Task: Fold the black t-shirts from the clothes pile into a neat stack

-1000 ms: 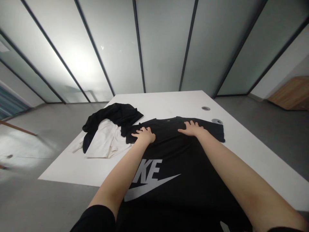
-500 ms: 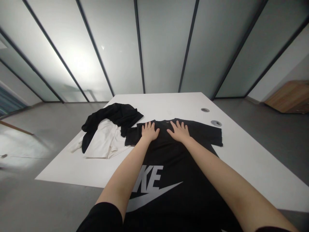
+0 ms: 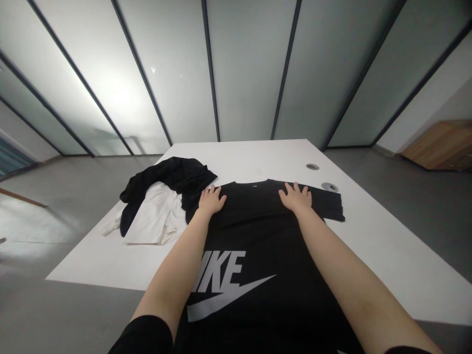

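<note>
A black T-shirt (image 3: 254, 226) with a large grey-white logo lies spread on the white table, its collar toward the far side. Flat on its left shoulder area rests my left hand (image 3: 211, 200), fingers spread. My right hand (image 3: 297, 197) presses on the opposite shoulder, also with fingers apart. The sleeve on the right side stretches out past that hand. On the left, the other sleeve merges with dark cloth and my arm hides part of it. Neither hand grips anything.
To the left lies a crumpled black garment (image 3: 169, 174) over a white garment (image 3: 151, 221). Two round grommets (image 3: 312, 166) are set in the white table (image 3: 376, 246) at the right. Frosted glass panels (image 3: 247, 69) stand behind, and a wooden piece (image 3: 438, 145) stands at far right.
Both hands have slid outward from near the collar, the left to the left and the right to the right. The shirt's upper part looks smoother and its collar is more exposed.
</note>
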Motion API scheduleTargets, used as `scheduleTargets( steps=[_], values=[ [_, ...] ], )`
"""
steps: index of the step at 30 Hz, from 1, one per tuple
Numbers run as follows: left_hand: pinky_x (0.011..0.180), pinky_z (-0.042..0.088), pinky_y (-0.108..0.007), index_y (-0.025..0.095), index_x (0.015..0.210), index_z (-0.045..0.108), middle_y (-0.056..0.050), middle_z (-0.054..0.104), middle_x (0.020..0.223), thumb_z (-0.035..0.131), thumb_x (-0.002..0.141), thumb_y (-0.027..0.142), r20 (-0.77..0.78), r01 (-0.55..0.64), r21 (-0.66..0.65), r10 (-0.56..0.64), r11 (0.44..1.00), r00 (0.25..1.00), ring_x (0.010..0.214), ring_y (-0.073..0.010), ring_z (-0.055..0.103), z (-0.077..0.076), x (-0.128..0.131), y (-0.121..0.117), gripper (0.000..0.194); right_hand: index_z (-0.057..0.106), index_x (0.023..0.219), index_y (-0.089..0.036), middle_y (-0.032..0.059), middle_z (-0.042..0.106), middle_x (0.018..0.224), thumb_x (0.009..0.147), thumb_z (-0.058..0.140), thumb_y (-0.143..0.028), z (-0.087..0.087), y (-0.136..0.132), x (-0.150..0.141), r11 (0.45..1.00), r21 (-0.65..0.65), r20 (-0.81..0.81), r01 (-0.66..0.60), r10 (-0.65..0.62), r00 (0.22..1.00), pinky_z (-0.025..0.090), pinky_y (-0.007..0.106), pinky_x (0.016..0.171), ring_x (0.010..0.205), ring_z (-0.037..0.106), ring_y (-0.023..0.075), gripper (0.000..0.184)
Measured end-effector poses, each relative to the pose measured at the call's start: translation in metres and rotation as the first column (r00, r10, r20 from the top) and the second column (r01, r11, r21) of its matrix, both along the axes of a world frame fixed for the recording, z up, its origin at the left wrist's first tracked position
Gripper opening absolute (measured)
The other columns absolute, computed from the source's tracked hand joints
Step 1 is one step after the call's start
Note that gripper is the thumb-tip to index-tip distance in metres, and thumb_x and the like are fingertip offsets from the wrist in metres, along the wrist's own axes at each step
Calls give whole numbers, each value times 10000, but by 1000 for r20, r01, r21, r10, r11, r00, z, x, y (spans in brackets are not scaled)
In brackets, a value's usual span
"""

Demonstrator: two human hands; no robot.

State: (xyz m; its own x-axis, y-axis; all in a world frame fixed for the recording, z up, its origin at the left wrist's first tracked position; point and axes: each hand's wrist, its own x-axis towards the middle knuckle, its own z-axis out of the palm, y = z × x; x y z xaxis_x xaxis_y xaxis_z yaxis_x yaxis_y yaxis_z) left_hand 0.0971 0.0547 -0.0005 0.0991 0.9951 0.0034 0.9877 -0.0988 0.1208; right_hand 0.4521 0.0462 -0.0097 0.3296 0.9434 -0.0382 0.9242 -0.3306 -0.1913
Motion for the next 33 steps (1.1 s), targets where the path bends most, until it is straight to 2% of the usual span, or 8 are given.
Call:
scheduleTargets(
  steps=[4, 7, 10, 14, 18, 21, 27, 33],
  values=[
    [1290, 308, -617, 181, 1588, 566, -180, 373, 1762, 371, 1085, 565, -16, -55, 50, 56, 997, 998, 1639, -432, 290, 4, 8, -7, 663, 447, 1697, -228, 151, 277, 1806, 1077, 250, -659, 3, -5, -5, 999, 38, 13, -25, 24, 1000, 171, 710, 1290, 1618, 213, 560, 780],
    [1311, 263, -613, 155, 1511, 637, -191, 411, 1740, 375, 1075, 588, -42, 10, 96, -6, 995, 999, 1642, -434, 279, 2, 31, -17, 668, 452, 1692, -251, 133, 296, 1802, 1087, 261, -646, 4, -9, -16, 986, 64, 40, -157, 155, 987, 180, 728, 1282, 1625, 210, 542, 747],
    [1311, 250, -632, 162, 1634, 510, -191, 385, 1754, 341, 1070, 627, -30, 56, 30, -55, 998, 998, 1644, -436, 276, -4, 54, -27, 750, 414, 1713, -258, 129, 296, 1804, 1090, 278, -651, 2, -16, -28, 964, 7, 52, -268, 267, 962, 194, 685, 1297, 1631, 228, 510, 750],
    [1286, 182, -753, 263, 1755, 287, -131, 182, 1834, 262, 1067, 651, -19, 11, -107, -13, 994, 1000, 1680, -441, 153, -4, 69, -26, 791, 343, 1744, -264, 129, 245, 1823, 1080, 278, -695, -2, -25, -38, 959, -36, 82, -281, 283, 956, 166, 678, 1307, 1642, 214, 496, 795],
    [1240, 166, -836, 360, 1755, 263, -71, 118, 1848, 304, 1024, 715, -8, -16, -225, 14, 974, 1000, 1680, -471, 106, 8, 70, -7, 813, 351, 1741, -281, 114, 250, 1824, 1081, 265, -696, -2, -30, -39, 951, -29, 79, -308, 309, 948, 165, 659, 1314, 1643, 225, 484, 785],
    [1227, 163, -855, 398, 1745, 280, -47, 129, 1848, 316, 1020, 707, 8, -58, -254, 62, 965, 998, 1679, -475, 98, 15, 73, 7, 789, 371, 1733, -291, 107, 261, 1821, 1086, 237, -683, -2, -28, -38, 958, -21, 57, -287, 288, 956, 169, 651, 1316, 1643, 230, 478, 769],
    [1267, 127, -812, 310, 1730, 353, -84, 192, 1838, 269, 1053, 634, 67, -146, -123, 155, 982, 986, 1680, -468, 110, 9, 85, 7, 755, 340, 1740, -281, 120, 213, 1832, 1053, 278, -730, 2, -11, -32, 984, -55, 27, -171, 172, 985, 134, 696, 1305, 1652, 172, 494, 823],
    [1304, 215, -712, 219, 1563, 593, -127, 461, 1723, 313, 1079, 527, 107, -127, 97, 116, 987, 987, 1640, -439, 273, 1, 81, -1, 638, 421, 1675, -286, 135, 205, 1830, 1021, 376, -739, 4, 6, -24, 978, -66, 5, -196, 197, 980, 130, 785, 1264, 1639, 167, 531, 797]
  ],
)
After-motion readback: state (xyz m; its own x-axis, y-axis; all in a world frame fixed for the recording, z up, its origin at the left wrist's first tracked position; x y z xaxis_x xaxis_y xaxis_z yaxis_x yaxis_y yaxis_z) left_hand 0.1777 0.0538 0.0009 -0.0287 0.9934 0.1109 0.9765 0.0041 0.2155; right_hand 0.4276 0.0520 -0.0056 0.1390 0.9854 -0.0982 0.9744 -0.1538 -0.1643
